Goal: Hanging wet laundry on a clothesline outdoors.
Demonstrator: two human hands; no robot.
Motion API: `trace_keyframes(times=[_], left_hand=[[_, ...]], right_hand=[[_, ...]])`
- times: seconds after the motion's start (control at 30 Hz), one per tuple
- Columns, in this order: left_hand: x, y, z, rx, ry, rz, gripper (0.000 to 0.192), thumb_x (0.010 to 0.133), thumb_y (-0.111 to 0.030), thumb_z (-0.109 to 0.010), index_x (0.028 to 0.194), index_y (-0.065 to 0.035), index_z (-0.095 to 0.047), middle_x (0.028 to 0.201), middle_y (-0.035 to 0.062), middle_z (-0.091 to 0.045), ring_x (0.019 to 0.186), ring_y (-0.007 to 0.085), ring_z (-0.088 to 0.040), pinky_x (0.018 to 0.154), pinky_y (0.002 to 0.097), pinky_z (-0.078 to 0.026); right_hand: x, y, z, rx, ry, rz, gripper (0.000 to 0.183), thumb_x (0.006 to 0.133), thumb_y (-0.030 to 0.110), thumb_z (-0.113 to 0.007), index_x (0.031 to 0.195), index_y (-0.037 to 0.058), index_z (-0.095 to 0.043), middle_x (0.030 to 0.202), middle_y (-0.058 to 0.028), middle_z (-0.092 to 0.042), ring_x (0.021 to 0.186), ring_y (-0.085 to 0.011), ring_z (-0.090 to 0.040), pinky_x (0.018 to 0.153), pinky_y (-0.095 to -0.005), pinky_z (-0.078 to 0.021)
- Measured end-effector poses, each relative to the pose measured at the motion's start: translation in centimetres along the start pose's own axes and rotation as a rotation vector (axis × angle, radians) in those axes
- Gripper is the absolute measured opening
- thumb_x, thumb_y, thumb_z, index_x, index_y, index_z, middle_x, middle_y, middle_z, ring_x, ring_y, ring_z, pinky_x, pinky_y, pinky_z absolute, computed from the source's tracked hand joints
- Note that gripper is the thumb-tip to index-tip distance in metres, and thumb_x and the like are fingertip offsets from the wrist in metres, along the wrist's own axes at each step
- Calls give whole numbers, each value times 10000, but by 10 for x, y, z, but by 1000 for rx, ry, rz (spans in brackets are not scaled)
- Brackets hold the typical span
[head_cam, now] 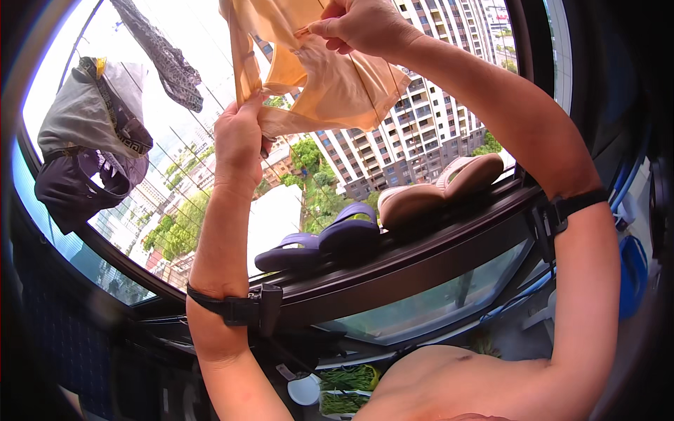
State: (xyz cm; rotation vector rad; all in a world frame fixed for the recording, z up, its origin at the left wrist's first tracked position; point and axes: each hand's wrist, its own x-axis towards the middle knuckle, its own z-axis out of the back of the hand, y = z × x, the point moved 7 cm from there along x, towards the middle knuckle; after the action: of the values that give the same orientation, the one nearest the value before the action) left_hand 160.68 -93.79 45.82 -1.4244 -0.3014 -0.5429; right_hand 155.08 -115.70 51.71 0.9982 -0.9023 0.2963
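Observation:
A thin peach-orange garment (337,94) is stretched between my raised hands, in front of the window's wires. My left hand (237,137) grips its lower left edge, thumb over the cloth. With thumb and fingertips, my right hand (363,26) pinches the cloth higher up and to the right. Small round dots, perhaps snaps, line the garment's right edge. Its upper part runs out of the picture at the top.
Purple slippers (347,231) and pink slippers (421,205) stand on the dark window ledge (400,247). Grey and dark underwear (95,137) and a patterned cloth (163,58) hang at the left. Below are green plants (345,381) and a white round lid or dish (304,389).

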Motion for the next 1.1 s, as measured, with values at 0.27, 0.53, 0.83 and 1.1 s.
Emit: trace_keyframes(times=[0.27, 0.53, 0.83, 1.1], left_hand=[[-1, 8, 14, 27, 61, 38, 293, 958, -271, -610, 1105, -18, -610, 653, -25, -499, 441, 56, -399, 399, 203, -294], [-32, 12, 24, -265, 193, 199, 279, 813, -10, -578, 1089, 18, -552, 733, 15, -489, 595, 90, -486, 485, 233, -347], [-70, 19, 40, -447, 215, 293, 195, 896, -6, -518, 1088, 16, -548, 786, 65, -538, 602, 136, -535, 481, 251, -381], [-84, 4, 23, -528, 173, 158, 253, 991, -80, -455, 1223, 22, -450, 903, 133, -602, 726, 196, -657, 541, 266, -519]], right_hand=[[12, 2, -22, -114, 40, 15, 206, 860, 141, -668, 914, -58, -659, 830, -164, -695, 712, -217, -692, 599, -324, -550], [-1, 20, -24, -279, 293, -27, 296, 939, 225, -619, 1074, -38, -629, 898, -178, -686, 705, -210, -668, 593, -333, -556], [-53, 69, 6, -459, 31, 214, 418, 890, 252, -699, 1193, -24, -613, 790, -123, -686, 651, -197, -667, 635, -351, -537], [-138, 109, -91, -320, 463, 841, 357, 820, 256, -783, 1041, -1, -671, 810, -150, -712, 752, -273, -729, 648, -345, -563]])
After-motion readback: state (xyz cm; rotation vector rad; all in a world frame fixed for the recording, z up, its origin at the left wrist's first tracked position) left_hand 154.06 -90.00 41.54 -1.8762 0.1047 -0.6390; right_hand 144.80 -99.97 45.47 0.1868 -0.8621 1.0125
